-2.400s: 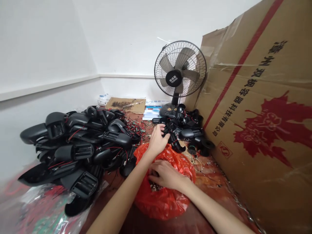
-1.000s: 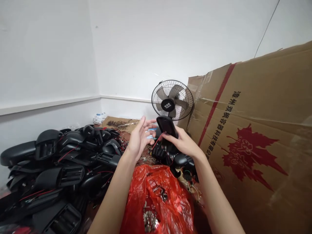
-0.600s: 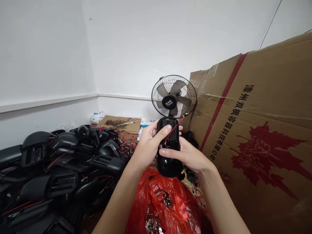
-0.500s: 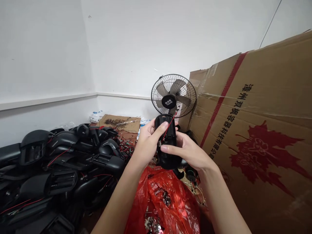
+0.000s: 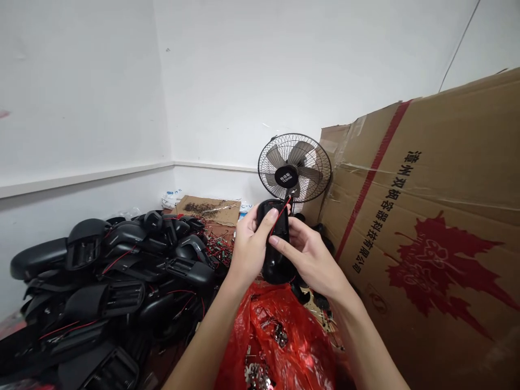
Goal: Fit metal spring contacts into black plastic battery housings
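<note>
A black plastic housing (image 5: 277,269) is held up in front of me, above a red plastic bag (image 5: 300,325) with small shiny metal parts inside. My left hand (image 5: 252,238) grips its upper left side, thumb across the front. On the right side my right hand (image 5: 303,246) is closed around it, with the thumb tip on its front near the middle. A red wire (image 5: 281,215) runs up from the housing past both thumbs. What lies under the thumbs is hidden.
Many black housings (image 5: 122,298) are piled at the left. Behind them lie a cardboard sheet (image 5: 209,210) and small wired parts (image 5: 219,246). A fan (image 5: 294,168) stands at the back, and a large cardboard box (image 5: 430,227) fills the right.
The view has shifted slightly, so the surroundings sit lower and further right. My right thumb has moved up a little on the housing, and both hands still hold it.
</note>
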Tool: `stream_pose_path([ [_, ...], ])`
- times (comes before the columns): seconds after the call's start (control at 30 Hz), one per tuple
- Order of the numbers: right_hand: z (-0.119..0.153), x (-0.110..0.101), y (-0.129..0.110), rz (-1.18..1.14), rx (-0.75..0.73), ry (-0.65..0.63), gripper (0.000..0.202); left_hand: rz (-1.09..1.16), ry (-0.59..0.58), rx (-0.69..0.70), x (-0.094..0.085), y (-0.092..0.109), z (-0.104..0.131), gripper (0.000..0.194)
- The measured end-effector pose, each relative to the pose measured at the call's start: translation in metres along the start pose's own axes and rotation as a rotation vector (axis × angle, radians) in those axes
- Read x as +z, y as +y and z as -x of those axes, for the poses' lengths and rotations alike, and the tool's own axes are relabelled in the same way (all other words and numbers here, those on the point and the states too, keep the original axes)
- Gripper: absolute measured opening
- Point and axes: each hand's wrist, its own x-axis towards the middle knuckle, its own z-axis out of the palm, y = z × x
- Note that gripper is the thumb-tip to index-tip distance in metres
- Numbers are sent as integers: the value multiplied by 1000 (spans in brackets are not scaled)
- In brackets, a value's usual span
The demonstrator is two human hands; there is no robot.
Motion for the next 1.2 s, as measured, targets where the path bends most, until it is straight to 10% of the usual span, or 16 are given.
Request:
stream_pose_path([
  [0.77,1,0,-7,59,-12,57,34,23,30,48,12,-3,7,28],
  [1.2,6,-17,-7,87,116,-33,38,343,142,-203,7,-3,0,44],
])
